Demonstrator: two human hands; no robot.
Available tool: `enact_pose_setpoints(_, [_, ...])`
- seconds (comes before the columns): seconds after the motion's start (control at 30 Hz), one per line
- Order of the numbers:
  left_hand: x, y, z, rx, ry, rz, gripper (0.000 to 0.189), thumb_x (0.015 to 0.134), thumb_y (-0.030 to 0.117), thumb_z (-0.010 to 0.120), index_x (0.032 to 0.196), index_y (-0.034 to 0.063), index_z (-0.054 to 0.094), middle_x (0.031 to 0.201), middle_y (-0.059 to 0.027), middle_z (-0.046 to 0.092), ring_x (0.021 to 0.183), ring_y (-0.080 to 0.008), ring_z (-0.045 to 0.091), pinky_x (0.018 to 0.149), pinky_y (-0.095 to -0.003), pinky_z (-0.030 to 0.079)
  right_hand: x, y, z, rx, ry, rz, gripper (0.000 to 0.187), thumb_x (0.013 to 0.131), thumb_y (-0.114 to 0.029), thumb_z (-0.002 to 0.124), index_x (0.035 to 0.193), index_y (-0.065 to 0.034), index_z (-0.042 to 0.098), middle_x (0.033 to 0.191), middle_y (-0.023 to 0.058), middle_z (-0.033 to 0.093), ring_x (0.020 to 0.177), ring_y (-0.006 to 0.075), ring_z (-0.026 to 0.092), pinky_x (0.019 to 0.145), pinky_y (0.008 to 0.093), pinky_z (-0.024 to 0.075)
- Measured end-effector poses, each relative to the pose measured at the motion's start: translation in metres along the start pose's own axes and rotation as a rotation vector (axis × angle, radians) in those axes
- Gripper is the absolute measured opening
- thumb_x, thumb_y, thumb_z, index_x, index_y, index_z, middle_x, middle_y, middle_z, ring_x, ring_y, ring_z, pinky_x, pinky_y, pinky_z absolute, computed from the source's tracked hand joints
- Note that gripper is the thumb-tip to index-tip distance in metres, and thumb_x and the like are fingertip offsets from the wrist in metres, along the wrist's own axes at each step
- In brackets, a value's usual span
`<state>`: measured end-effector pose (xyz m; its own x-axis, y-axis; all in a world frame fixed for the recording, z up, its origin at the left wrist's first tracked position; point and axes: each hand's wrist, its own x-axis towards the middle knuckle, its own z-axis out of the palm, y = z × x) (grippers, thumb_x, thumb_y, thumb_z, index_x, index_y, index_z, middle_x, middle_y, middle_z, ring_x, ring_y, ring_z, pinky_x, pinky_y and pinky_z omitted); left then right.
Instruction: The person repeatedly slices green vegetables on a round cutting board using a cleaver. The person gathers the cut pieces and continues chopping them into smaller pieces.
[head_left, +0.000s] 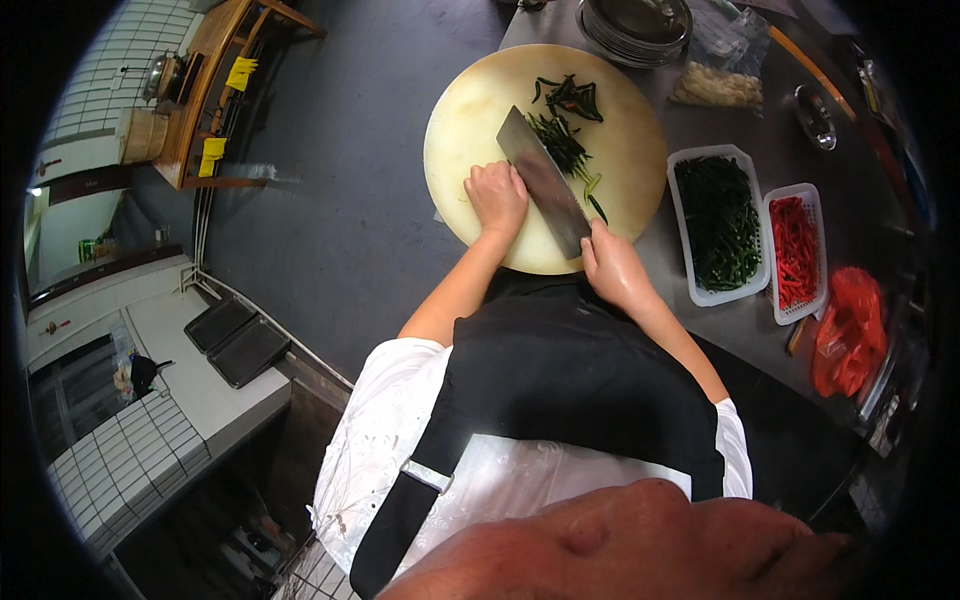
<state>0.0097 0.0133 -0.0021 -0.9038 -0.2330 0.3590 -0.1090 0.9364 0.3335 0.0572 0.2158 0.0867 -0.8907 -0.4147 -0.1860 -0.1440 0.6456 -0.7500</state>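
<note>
My right hand grips the handle end of a broad Chinese cleaver, its blade slanting up and left across a round, pale chopping board. Beside the blade, my left hand rests low over the board with its fingers curled in. Its knuckles are at the left side of the blade, and the fingertips are hidden. Along the blade's right side lies a heap of thin-cut green chilli strips. Farther up the board sit darker green chilli pieces. One short green piece lies near my right hand.
Right of the board, a white basket holds green strips and a smaller one red strips. A red plastic bag, stacked plates, a bag of pale food and a metal dish share the steel table.
</note>
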Motion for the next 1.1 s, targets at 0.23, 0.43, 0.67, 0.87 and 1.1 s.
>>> enact_pose_setpoints(0.23, [-0.004, 0.001, 0.000, 0.001, -0.033, -0.025, 0.012, 0.082, 0.013, 0.060, 0.073, 0.0067, 0.056, 0.077, -0.0090, 0.057, 0.081, -0.0299, 0.049, 0.072, -0.0425, 0.036, -0.004, -0.011, 0.005, -0.059, 0.001, 0.020, 0.017, 0.091, -0.011, 0.051, 0.090, 0.0029, 0.041, 0.064, 0.0282, 0.057, 0.064, 0.0493, 0.057, 0.060, 0.0568, 0.0441])
enact_pose_setpoints(0.43, [-0.005, 0.000, 0.003, -0.025, 0.008, -0.020, 0.015, 0.083, 0.014, 0.058, 0.071, 0.0068, 0.054, 0.077, -0.0095, 0.056, 0.081, -0.0314, 0.049, 0.072, -0.0433, 0.036, 0.000, -0.011, 0.010, -0.077, -0.006, 0.043, 0.017, 0.091, -0.011, 0.051, 0.091, 0.0034, 0.041, 0.065, 0.0285, 0.058, 0.065, 0.0486, 0.057, 0.061, 0.0559, 0.0442])
enact_pose_setpoints(0.67, [-0.005, 0.001, 0.003, 0.010, -0.016, -0.007, 0.010, 0.083, 0.015, 0.061, 0.077, 0.0075, 0.056, 0.081, -0.0083, 0.057, 0.084, -0.0290, 0.050, 0.074, -0.0422, 0.036, 0.016, 0.010, 0.018, -0.009, 0.051, -0.017, 0.018, 0.091, -0.012, 0.053, 0.090, 0.0035, 0.043, 0.068, 0.0296, 0.058, 0.068, 0.0499, 0.056, 0.063, 0.0553, 0.0436])
enact_pose_setpoints(0.87, [-0.005, 0.001, 0.003, 0.011, 0.010, -0.005, 0.014, 0.085, 0.017, 0.058, 0.074, 0.0070, 0.056, 0.079, -0.0093, 0.058, 0.081, -0.0311, 0.050, 0.073, -0.0432, 0.037, -0.031, 0.029, -0.004, 0.015, -0.029, 0.051, 0.021, 0.092, -0.015, 0.054, 0.092, 0.0045, 0.046, 0.073, 0.0313, 0.058, 0.075, 0.0503, 0.056, 0.064, 0.0551, 0.0426])
enact_pose_setpoints(1.1, [0.029, -0.007, 0.011, -0.141, 0.060, -0.020, 0.011, 0.084, 0.015, 0.059, 0.077, 0.0065, 0.059, 0.080, -0.0097, 0.060, 0.080, -0.0315, 0.051, 0.074, -0.0434, 0.040, -0.052, 0.031, -0.032, 0.064, 0.098, 0.051, 0.025, 0.092, -0.015, 0.055, 0.108, 0.0039, 0.052, 0.080, 0.0299, 0.060, 0.077, 0.0487, 0.057, 0.064, 0.0529, 0.0436])
